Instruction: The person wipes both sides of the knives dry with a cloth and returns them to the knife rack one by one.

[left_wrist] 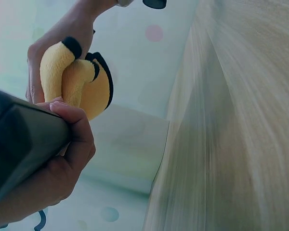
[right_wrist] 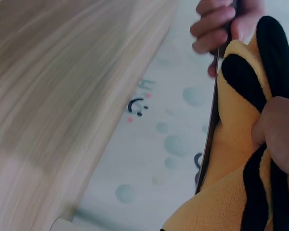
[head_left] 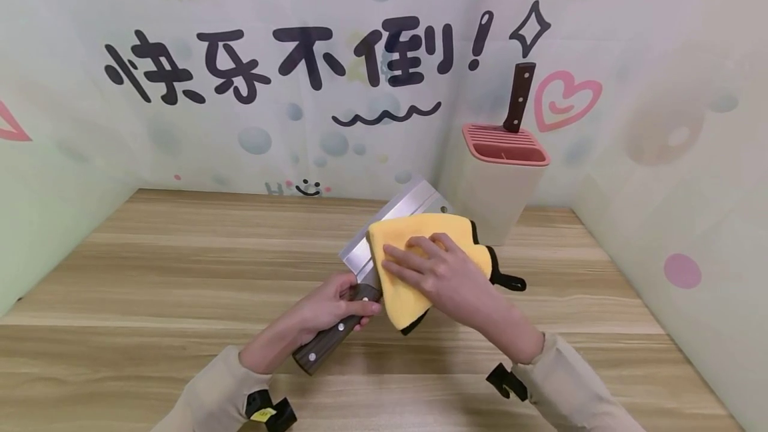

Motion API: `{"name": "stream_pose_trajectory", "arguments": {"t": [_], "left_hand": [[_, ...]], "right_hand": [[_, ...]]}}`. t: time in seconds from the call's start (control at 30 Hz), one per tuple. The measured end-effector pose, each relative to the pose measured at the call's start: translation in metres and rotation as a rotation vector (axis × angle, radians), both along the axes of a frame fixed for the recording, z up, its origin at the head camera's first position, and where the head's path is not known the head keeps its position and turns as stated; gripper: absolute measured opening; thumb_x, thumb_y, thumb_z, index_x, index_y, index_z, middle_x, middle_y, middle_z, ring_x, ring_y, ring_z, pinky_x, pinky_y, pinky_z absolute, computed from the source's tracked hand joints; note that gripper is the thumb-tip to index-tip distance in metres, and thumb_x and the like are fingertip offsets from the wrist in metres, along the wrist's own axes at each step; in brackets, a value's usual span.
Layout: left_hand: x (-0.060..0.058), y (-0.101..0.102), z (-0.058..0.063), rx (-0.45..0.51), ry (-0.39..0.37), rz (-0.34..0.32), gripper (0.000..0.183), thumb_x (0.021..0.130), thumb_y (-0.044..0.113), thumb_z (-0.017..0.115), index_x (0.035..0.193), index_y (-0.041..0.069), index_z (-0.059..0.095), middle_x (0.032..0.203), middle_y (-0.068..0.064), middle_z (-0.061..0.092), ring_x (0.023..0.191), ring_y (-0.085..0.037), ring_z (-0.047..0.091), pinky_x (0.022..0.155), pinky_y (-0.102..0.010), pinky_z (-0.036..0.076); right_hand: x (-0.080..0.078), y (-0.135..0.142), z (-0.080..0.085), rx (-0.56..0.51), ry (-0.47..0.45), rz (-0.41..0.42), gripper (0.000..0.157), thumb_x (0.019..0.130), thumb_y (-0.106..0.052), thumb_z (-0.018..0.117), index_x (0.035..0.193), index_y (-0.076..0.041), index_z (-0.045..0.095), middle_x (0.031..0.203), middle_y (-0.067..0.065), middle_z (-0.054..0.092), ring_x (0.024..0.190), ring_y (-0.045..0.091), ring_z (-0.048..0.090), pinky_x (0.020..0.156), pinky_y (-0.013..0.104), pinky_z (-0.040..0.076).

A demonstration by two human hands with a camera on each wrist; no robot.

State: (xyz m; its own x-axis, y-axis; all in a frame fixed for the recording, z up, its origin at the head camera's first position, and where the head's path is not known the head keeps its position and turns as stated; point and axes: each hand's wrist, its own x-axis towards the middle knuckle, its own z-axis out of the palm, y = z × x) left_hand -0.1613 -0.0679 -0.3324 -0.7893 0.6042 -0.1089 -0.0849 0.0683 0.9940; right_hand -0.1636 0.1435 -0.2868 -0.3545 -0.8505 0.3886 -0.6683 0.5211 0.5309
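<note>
A cleaver (head_left: 408,200) with a broad steel blade and a dark riveted handle (head_left: 324,347) is held up over the table, blade pointing away to the right. My left hand (head_left: 327,302) grips the handle close to the blade. Over the blade's right side lies a yellow cloth (head_left: 423,224) with black edging and a hanging loop, hiding much of the steel. My right hand (head_left: 444,279) holds this cloth against the blade, fingers spread across its top. In the right wrist view, the thumb (right_wrist: 279,130) bears on the folded cloth (right_wrist: 231,149) beside the thin blade edge (right_wrist: 212,125).
Behind the blade, at the back right, stands a white knife block (head_left: 495,199) with a pink slotted top. One dark-handled knife (head_left: 519,97) stands in it. Beneath the hands is a wood-grain table (head_left: 180,272), bordered by printed cloth walls (head_left: 228,139).
</note>
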Motion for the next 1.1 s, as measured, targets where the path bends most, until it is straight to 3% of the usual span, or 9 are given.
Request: {"name": "stream_pose_trajectory", "arguments": {"t": [0.33,0.8,1.1], "left_hand": [[0.003,-0.002,-0.001,-0.015,-0.002,-0.001,0.021,0.084,0.008,0.06,0.092,-0.005,0.046,0.068,-0.003,0.054,0.058,-0.009,0.051,0.054,-0.019,0.043],[0.006,-0.002,-0.001,-0.032,-0.029,-0.015,0.026,0.083,0.005,0.059,0.099,-0.01,0.046,0.069,-0.005,0.052,0.059,-0.01,0.05,0.053,-0.019,0.043],[0.006,0.0,-0.003,-0.02,-0.037,-0.032,0.026,0.083,0.004,0.059,0.1,-0.01,0.045,0.07,-0.005,0.052,0.058,-0.01,0.05,0.054,-0.019,0.043]], "right_hand": [[-0.016,0.018,0.002,-0.091,-0.048,-0.098,0.044,0.074,-0.002,0.068,0.116,-0.016,0.061,0.121,-0.002,0.056,0.099,0.022,0.051,0.078,0.039,0.043],[-0.033,0.035,0.003,-0.249,-0.076,-0.191,0.046,0.072,0.005,0.067,0.114,-0.013,0.061,0.12,0.004,0.057,0.097,0.025,0.052,0.072,0.044,0.044],[-0.034,0.034,0.002,-0.255,-0.104,-0.225,0.051,0.068,0.006,0.07,0.115,-0.011,0.06,0.12,0.006,0.057,0.097,0.027,0.052,0.073,0.044,0.044]]}}
